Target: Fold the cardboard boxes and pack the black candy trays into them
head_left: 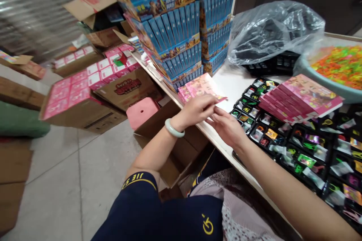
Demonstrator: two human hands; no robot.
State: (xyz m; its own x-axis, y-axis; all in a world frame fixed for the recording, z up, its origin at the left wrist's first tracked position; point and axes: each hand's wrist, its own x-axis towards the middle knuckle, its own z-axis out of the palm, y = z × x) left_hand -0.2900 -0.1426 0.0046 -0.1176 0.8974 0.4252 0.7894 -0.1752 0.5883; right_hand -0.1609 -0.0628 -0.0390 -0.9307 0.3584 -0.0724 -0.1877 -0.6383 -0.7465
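My left hand [198,111], with a pale green bangle on the wrist, is closed in a pinch on the near edge of a flat pink box [205,86] that lies on the white table [232,83]. My right hand [226,126] lies just beside it, fingers curled at the same box edge, touching it. More flat pink boxes lie under and beside that one. Right of my hands, black trays [296,147] hold several small packets in compartments, and a stack of pink boxes [302,99] rests on them.
Tall stacks of blue boxes [175,26] stand at the table's back left. A clear plastic bag [271,30] covers black trays behind. A basin of orange and green pieces [336,69] is at the right. Open cartons with pink boxes [85,90] sit on the floor left.
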